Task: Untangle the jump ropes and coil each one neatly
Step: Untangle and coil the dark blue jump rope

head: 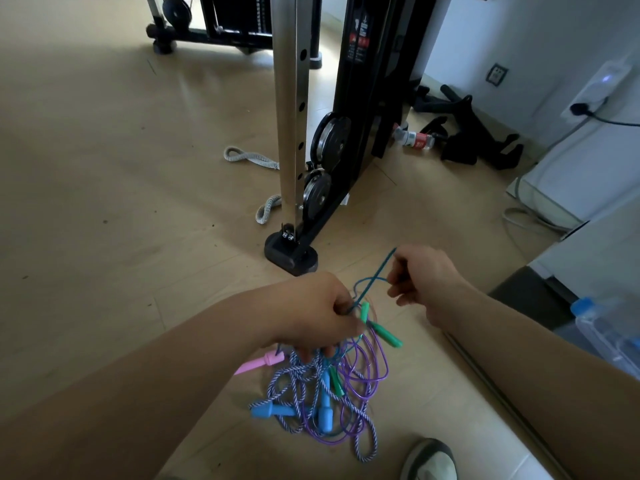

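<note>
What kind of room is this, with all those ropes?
Probably a home gym: a tall cable weight machine with pulley wheels stands on the floor, black grip attachments lie beside it, and there are tangled jump ropes.

We cannot trace the teal cord (377, 271) into the tangle (322, 393); our left hand (311, 313) covers the rope end of the pink handle (256, 363).
</note>
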`<act>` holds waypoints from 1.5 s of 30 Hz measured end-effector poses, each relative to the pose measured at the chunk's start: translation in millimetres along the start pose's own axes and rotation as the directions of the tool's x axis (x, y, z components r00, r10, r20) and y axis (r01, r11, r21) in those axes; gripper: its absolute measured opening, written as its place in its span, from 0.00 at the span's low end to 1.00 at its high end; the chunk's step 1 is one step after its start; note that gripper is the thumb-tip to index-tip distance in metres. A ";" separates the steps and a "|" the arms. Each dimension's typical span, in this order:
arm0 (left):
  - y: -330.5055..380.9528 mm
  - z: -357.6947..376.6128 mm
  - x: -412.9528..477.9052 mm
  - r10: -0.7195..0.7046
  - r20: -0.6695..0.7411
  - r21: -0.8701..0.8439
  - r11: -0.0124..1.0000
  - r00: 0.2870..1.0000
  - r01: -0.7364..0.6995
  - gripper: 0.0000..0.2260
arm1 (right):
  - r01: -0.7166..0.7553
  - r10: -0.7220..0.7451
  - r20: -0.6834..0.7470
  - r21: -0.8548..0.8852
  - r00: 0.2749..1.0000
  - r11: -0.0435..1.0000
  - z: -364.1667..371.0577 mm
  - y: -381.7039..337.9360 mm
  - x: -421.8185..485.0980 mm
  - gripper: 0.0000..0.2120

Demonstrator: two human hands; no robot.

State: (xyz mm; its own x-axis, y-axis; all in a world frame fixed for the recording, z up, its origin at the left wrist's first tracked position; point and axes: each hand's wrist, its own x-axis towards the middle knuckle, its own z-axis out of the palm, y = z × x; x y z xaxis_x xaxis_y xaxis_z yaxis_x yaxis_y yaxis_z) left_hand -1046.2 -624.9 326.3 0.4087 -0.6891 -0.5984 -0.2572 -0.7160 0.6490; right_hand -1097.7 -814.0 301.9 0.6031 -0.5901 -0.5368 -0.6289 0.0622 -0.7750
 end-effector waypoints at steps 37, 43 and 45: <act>-17.0 -8.9 -6.0 0.021 0.042 0.594 0.804 0.999 -0.042 0.09 | 0.095 -0.099 -0.071 -0.052 0.993 0.994 -23.5 3.9 8.2 0.14; -13.9 -4.9 -3.7 0.115 0.035 0.401 0.908 0.993 -0.119 0.09 | 0.116 -0.115 0.034 -0.519 0.993 0.847 -22.7 17.3 5.7 0.14; -6.5 -3.6 -0.2 0.168 -0.121 0.111 0.982 0.978 -0.154 0.09 | 0.205 -0.098 0.198 -0.647 0.975 0.734 -20.9 11.3 -6.1 0.13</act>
State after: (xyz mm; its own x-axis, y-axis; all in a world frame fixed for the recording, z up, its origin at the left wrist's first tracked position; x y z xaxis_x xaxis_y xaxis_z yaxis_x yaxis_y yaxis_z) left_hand -1041.5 -619.7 324.0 0.4630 -0.7807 -0.4196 -0.4131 -0.6089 0.6772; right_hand -1118.7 -826.5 303.4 0.7468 -0.4224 -0.5136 -0.6558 -0.5960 -0.4634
